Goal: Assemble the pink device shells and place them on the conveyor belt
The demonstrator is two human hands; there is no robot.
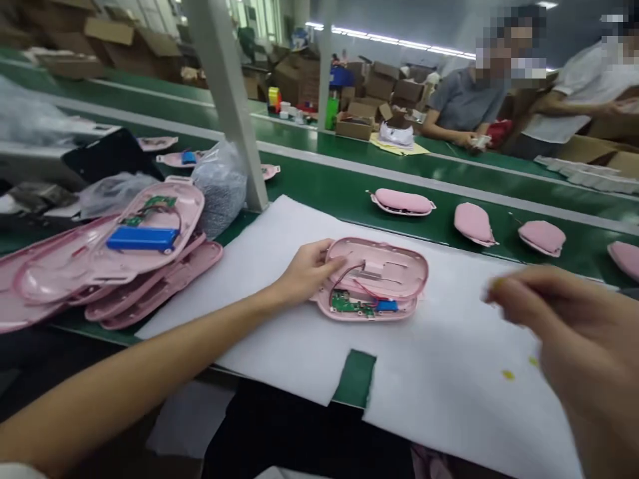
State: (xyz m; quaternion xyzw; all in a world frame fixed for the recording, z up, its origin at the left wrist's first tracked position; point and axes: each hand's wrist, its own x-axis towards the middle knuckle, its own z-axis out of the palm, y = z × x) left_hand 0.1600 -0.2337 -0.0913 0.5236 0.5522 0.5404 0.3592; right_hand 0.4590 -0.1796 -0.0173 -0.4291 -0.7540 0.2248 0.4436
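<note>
At frame centre, opened pink casing [399, 265] over white sheet [439, 392], left end clasped by left hand [310, 271], at lower right, right hand [574, 326] blurred, grip pinched closed, whether anything is held cannot be told.

The right hand [574, 319] at four o'clock is blurred; whether it holds anything is unclear. In the open pink case [402, 266], the raised half partly hides the blue block [387, 305] at five o'clock. Edges crop the pink shells [64, 269] at nine and the outermost closed case [626, 258] at three.
</note>
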